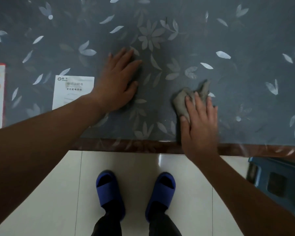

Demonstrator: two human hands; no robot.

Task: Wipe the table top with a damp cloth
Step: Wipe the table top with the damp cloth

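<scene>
Two hands are on the surface (211, 31). The right hand (198, 123) lies flat with fingers spread, pressing the gray cloth (182, 101) down near the near edge. The left hand (118, 82) lies open and holds nothing. Wiping is under way. Next, the cloth should probably slide far and sideways.

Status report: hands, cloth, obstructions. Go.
Right hand flat on cloth, near table edge. Left hand flat, empty. Booklet lies left.

Booklet (71, 90), blue slippers (109, 193), perhaps stool (279, 178).
</scene>
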